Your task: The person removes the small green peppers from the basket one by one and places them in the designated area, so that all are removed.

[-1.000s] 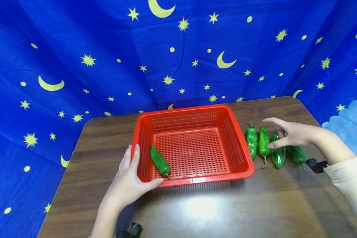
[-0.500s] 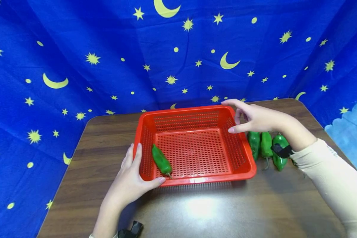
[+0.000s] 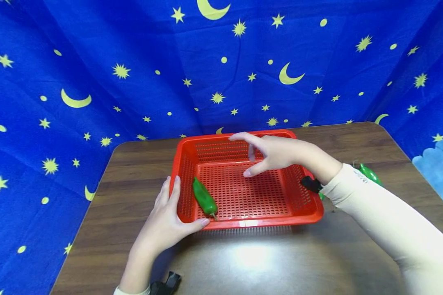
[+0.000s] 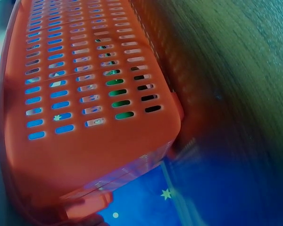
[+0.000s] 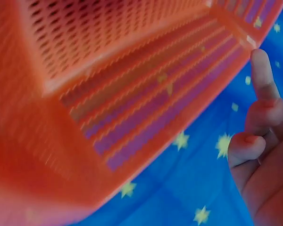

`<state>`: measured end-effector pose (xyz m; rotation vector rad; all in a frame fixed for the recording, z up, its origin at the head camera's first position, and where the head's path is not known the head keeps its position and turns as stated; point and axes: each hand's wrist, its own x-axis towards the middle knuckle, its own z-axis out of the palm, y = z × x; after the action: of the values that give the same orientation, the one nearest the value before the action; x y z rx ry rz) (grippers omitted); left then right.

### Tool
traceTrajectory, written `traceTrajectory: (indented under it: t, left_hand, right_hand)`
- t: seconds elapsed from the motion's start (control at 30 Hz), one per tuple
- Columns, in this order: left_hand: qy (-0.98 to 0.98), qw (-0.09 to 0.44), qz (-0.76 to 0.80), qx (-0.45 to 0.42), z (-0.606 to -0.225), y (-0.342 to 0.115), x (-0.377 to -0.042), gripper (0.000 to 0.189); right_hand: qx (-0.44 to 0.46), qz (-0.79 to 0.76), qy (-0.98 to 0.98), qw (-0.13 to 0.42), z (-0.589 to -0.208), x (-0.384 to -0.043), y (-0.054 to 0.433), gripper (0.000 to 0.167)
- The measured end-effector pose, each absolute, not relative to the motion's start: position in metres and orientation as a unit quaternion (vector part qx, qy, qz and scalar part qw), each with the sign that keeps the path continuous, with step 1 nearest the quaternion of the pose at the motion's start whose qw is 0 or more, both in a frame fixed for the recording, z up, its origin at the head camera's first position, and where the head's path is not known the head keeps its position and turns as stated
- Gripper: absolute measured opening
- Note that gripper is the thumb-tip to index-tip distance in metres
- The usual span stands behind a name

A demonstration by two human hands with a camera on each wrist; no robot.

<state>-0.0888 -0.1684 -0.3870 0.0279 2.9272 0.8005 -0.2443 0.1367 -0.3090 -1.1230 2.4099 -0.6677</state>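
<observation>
A red plastic basket [image 3: 277,221] with slotted walls stands on the table, and a green pepper [image 3: 204,198] lies inside near its left wall. At the basket's front-left corner my left hand [image 3: 164,223] grips the rim, thumb on the front edge and fingers along the left side. My right hand [image 3: 273,152] is over the basket's right half, fingers spread and loosely bent, holding nothing. The right wrist view also shows this empty hand [image 5: 269,150] beside the basket wall [image 5: 146,101]. Through the slots in the left wrist view, some of the pepper [image 4: 118,92] shows green.
On the table [image 3: 140,172], to the basket's right, a green pepper [image 3: 370,174] shows behind my right sleeve [image 3: 384,221], which mostly hides the others there. A blue cloth [image 3: 151,49] with yellow stars and moons hangs behind the table.
My right hand has moved left from the peppers on the right to above the basket, empty throughout. My left hand stays on the basket corner. The head view has shifted slightly.
</observation>
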Motion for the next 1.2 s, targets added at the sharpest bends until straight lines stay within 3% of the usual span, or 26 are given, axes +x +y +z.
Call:
traceTrajectory:
  t: [0.63,1.2]
  left_hand:
    - [0.966,0.059,0.253,0.012,-0.388,-0.169,-0.088,0.130]
    - [0.965,0.048,0.259,0.016,-0.387,-0.169,-0.088,0.128]
  right_hand:
    - [-0.480,-0.152,0.829,0.244,-0.375,-0.222,0.046,0.094]
    - [-0.419,-0.059,0.861,0.283,-0.394,-0.213,0.005,0.105]
